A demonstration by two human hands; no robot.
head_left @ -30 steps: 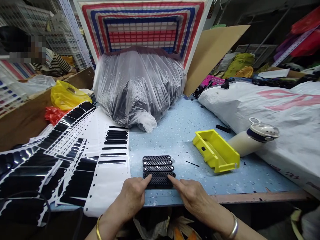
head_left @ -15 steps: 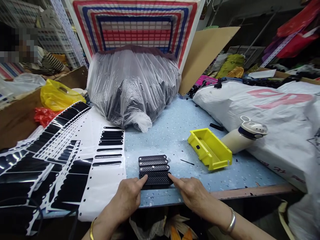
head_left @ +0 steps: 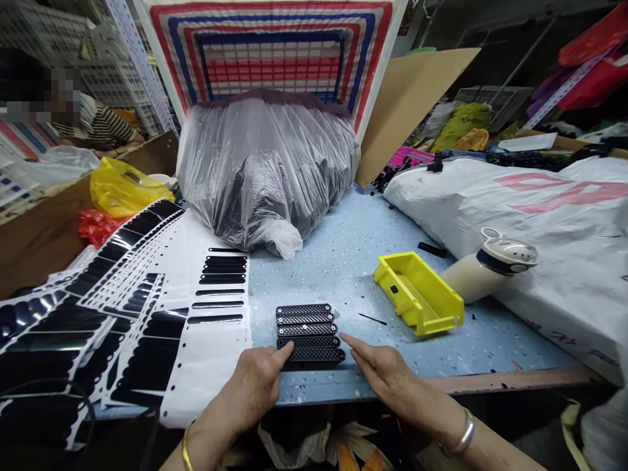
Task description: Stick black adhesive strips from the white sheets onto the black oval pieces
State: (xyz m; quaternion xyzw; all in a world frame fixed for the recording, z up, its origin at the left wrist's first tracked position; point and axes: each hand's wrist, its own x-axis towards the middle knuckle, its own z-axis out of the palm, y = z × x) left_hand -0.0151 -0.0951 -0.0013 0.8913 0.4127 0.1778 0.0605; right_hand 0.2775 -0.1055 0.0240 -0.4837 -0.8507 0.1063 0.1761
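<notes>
Several black strips with a cross-hatched surface [head_left: 305,330] lie side by side in a row on the blue speckled table [head_left: 338,261], near its front edge. Small light dots show at the ends of some. My left hand [head_left: 258,376] is at their left end, one digit pressed onto the nearer strips and its other fingers curled. To the right of the row, my right hand [head_left: 385,366] is held flat with its fingers stretched out. Its fingertips are just off the strips' right end, with nothing held.
Left lie white sheets [head_left: 209,373] with black strips. A yellow tray [head_left: 417,294], a thin black stick [head_left: 373,318] and a bottle [head_left: 490,268] are right. A large plastic bag [head_left: 269,170] stands behind; a white sack [head_left: 466,196] lies far right. A person in a striped top [head_left: 110,127] is back left.
My right hand has drawn back from the right end of the strips, and its fingers have straightened. My left hand stays on them. The view has shifted slightly.
</notes>
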